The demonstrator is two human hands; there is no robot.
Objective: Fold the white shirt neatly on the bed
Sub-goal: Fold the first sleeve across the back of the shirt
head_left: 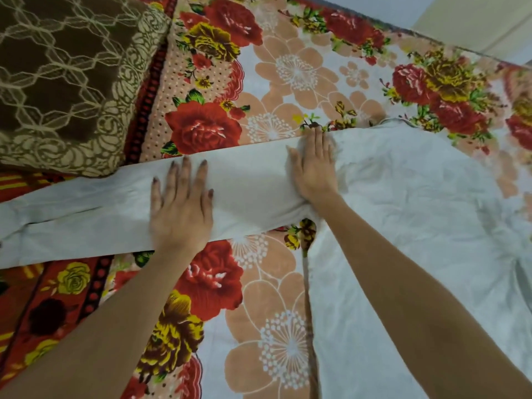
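White shirt: spread flat on floral bedsheet, body lying well to the right of brown patterned cushion and lower in view, cloth lightly creased. Sleeve: stretched out straight from the shirt body toward the cushion, passing just below the cushion's lower edge and running on out of view past its left side; touching the cushion's lower corner or merely beside it, not possible to tell. Left hand: laid palm down on the sleeve, below and just right of the cushion's lower right corner, fingers straight and spread, pressing the cloth flat, gripping nothing. Right hand: further right of the cushion, palm down where sleeve meets shirt body, fingers straight and close together, fingertips at the sleeve's far edge, holding nothing. Bedsheet: red and yellow roses and peach blossoms on pale ground, red dotted border band running down just beside the cushion's right side and on beneath the sleeve. Pale surface: far right of the cushion, beyond the bedsheet's far edge, too little shown to tell wall from floor.
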